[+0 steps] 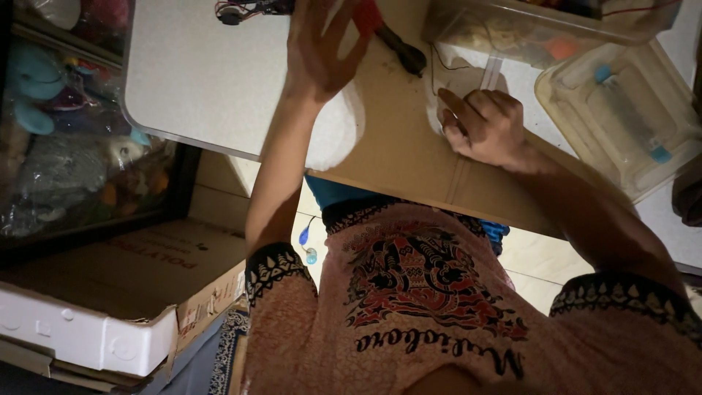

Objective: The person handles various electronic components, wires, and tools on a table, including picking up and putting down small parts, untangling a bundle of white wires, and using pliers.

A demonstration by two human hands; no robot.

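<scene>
Cardboard sheet (409, 157) under curled right hand (486, 128), left hand (322, 44) raised, fingers (344, 18) spread

Brown cardboard box (139, 274) atop white foam box (88, 333).

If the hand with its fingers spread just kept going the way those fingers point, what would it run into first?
Probably the red-handled tool lying on the board: the left hand points up the picture with its fingertips already at the red grip. Whether they touch it is unclear, since height above the board can't be judged.
</scene>
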